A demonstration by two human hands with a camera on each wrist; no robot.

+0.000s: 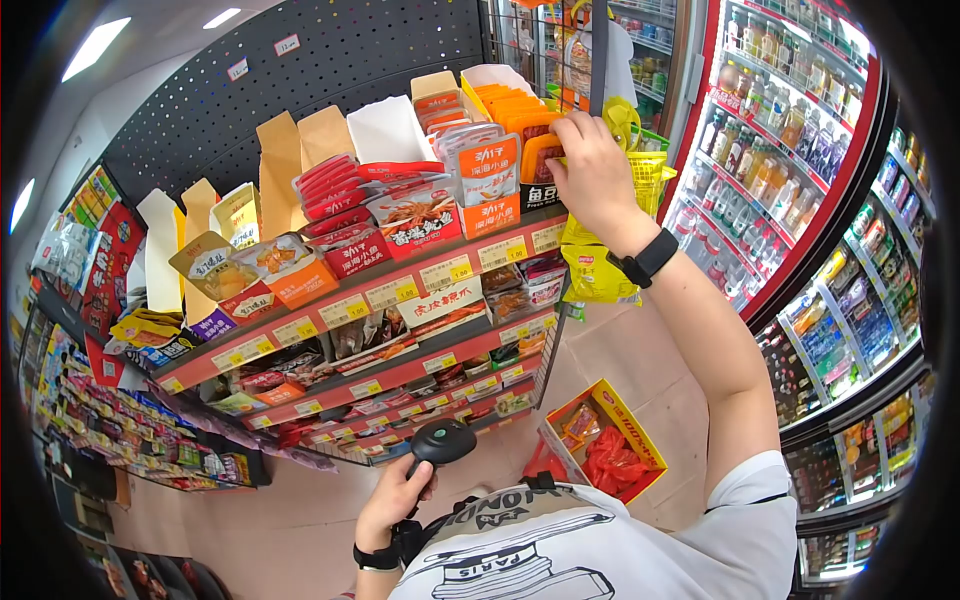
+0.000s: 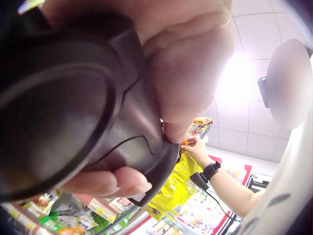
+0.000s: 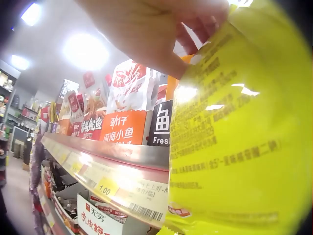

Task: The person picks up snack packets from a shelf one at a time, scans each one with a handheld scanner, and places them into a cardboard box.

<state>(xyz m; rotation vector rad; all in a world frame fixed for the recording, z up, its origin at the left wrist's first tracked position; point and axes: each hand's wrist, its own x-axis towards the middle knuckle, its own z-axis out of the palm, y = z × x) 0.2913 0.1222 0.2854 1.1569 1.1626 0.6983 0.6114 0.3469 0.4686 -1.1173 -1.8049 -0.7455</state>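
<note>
Site: shop aisle, snack shelving on the left, drinks fridges (image 1: 790, 140) on the right
Right hand (image 1: 590, 170): raised to the right end of the top shelf (image 1: 400, 290); its fingers curl over the top edge of the front pack in the row of orange packets (image 1: 520, 115); grip narrow, closed on that pack
Orange packets: upright in their tray at the far right of the top shelf, just beside the fish snack packs (image 1: 488, 185); the front pack is not lifted clear of the row
Yellow packets (image 1: 600, 265): hang in a strip off the shelf end, directly under the right wrist; they fill the right wrist view; cannot tell whether they touch the arm
Left hand (image 1: 395, 500): low at the waist, grip closed round the handle of a black barcode scanner (image 1: 442, 440)
Barcode scanner: head turned up toward the shelving, well apart from the top shelf
Carton (image 1: 640, 440): open on the floor under the right arm, red packets (image 1: 610, 465) inside
Done, as judged: shelf rows stand faced and mostly full; the end row is reached and a pack is in hand
Left, as judged: the pack is yet to be drawn out and brought to the scanner; the carton's stock is yet to go up; work appears midway
</note>
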